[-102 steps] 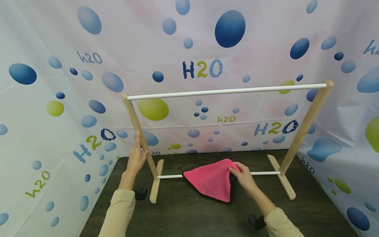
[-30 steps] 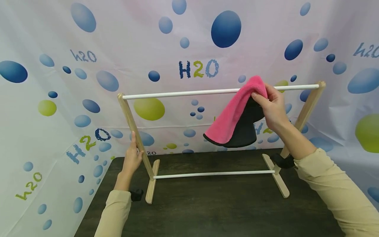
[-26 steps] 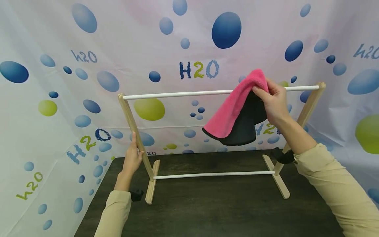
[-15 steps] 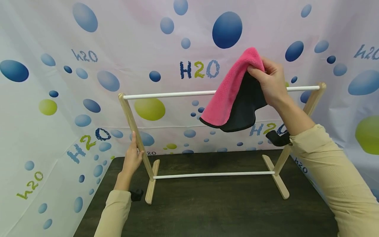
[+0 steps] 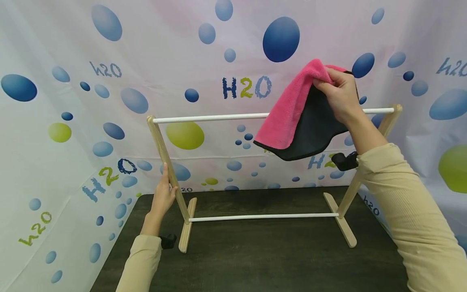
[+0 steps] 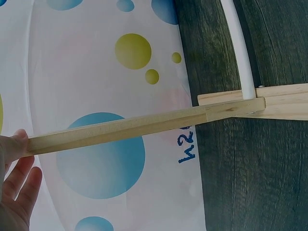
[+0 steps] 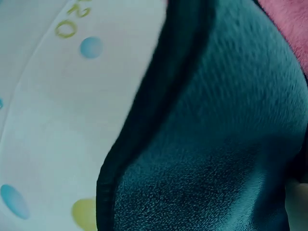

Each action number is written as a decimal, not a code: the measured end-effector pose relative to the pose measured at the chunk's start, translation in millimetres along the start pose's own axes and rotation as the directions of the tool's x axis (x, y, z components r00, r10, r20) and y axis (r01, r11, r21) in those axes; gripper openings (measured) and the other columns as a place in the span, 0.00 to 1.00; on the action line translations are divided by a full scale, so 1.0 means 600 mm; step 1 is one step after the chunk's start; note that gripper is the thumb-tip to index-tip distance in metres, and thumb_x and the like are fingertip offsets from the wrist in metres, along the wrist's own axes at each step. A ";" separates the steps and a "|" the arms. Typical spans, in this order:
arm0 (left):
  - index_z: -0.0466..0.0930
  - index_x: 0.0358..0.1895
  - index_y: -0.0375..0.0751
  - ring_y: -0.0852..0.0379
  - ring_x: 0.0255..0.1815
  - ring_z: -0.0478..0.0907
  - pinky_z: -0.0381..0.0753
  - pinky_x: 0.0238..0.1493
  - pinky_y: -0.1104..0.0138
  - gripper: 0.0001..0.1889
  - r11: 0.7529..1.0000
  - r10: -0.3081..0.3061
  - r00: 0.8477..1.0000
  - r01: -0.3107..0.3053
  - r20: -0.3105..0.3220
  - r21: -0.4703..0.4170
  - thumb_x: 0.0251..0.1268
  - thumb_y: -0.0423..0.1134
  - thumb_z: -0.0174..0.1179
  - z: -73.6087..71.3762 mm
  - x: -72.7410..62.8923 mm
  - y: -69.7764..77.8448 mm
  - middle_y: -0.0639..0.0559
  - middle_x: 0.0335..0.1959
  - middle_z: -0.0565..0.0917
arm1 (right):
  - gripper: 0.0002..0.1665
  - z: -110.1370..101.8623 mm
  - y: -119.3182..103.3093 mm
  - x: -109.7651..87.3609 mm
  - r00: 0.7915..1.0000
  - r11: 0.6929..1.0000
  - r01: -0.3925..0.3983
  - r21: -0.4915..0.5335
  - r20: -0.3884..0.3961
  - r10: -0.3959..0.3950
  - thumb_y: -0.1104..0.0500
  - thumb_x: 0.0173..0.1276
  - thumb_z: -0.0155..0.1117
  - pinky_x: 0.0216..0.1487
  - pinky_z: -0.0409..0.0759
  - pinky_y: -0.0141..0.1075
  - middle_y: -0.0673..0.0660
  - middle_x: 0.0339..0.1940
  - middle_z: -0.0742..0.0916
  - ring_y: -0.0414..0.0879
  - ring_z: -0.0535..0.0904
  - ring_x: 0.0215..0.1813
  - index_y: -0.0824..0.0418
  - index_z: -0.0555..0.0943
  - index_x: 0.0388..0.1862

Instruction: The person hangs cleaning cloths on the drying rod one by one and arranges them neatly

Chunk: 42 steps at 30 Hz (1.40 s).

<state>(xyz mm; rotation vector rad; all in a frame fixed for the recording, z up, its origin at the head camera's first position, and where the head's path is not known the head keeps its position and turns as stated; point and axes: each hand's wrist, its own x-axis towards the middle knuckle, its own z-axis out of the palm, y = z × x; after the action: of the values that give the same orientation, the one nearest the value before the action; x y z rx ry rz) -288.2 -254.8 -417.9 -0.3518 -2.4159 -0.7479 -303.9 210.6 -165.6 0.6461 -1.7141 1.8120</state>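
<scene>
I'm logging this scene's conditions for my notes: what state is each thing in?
Cloth: lifted, folded over, hanging; pink and dark sides showing.
Right hand: raised, holding the cloth.
Left hand: holding the left post.
Rack: upright on the table.
Top rod: in place, partly hidden by the cloth.
Bottom rod: in place, bare.
Backdrop: lightly creased.

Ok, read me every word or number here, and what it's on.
All on the bubble-print curtain:
"H2O", large, centre
"H2O", slanting, left
"h2O", upper left
"h2O", green, lower left
"h2O", lower right
"h2O", far right, cut off
"H2", right; rest behind black wrist camera
"h2O", partly behind left upright
"2O", green, right wrist view, cut off
Green lettering below the pink-and-black cloth: too hidden to read
None visible on the cloth or wooden rack.
</scene>
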 end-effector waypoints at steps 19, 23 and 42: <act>0.27 0.72 0.50 0.35 0.37 0.73 0.74 0.35 0.47 0.56 1.000 0.028 0.999 -0.028 -0.028 -0.006 0.49 0.14 0.57 0.000 -0.010 0.001 0.26 0.41 0.72 | 0.17 -0.041 0.039 -0.011 0.999 0.950 0.006 -0.311 0.034 0.004 0.67 0.60 0.61 0.37 0.69 0.24 0.40 0.34 0.79 0.38 0.70 0.38 0.58 0.83 0.48; 0.28 0.72 0.49 0.34 0.39 0.73 0.75 0.36 0.46 0.54 1.000 0.021 1.000 -0.022 -0.023 -0.020 0.51 0.14 0.55 0.001 -0.009 0.003 0.25 0.41 0.71 | 0.17 -0.050 0.048 -0.010 0.999 0.944 -0.011 -0.329 0.042 0.027 0.65 0.61 0.61 0.37 0.70 0.23 0.41 0.34 0.79 0.38 0.71 0.37 0.57 0.82 0.50; 0.56 0.66 0.32 0.30 0.56 0.59 0.66 0.50 0.42 0.35 0.983 0.060 0.900 -0.128 -0.432 -0.131 0.50 0.17 0.53 0.030 -0.008 0.087 0.24 0.59 0.54 | 0.18 -0.058 0.048 -0.017 0.996 0.943 -0.040 -0.330 0.063 0.065 0.63 0.61 0.61 0.37 0.71 0.23 0.40 0.32 0.81 0.39 0.72 0.36 0.57 0.81 0.51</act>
<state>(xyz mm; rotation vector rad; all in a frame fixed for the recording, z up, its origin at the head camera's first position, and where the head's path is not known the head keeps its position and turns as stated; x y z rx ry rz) -271.6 -202.2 -410.4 -0.3253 -1.9205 -0.8727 -315.0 243.9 -195.9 0.5335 -2.0407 1.4994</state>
